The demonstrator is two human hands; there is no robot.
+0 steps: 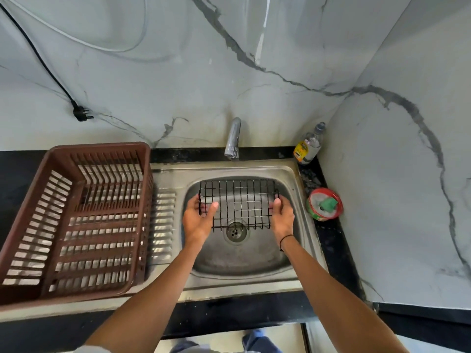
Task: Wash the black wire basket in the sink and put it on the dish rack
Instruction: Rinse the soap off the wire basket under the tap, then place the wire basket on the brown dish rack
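Chrome tap (233, 138) beyond the hands, soap bottle (309, 145) far right, green scrubber tub (324, 204) right on black bench (331, 240), unplugged black cord (82, 113) far left.

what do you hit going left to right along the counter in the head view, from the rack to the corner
dish rack → left hand → black wire basket held over the sink → right hand → red tub with a green scrubber

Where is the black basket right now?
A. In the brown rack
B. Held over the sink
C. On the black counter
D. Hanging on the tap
B: both hands, left and right, grip the basket by its ends above the sink; the rack holds nothing.
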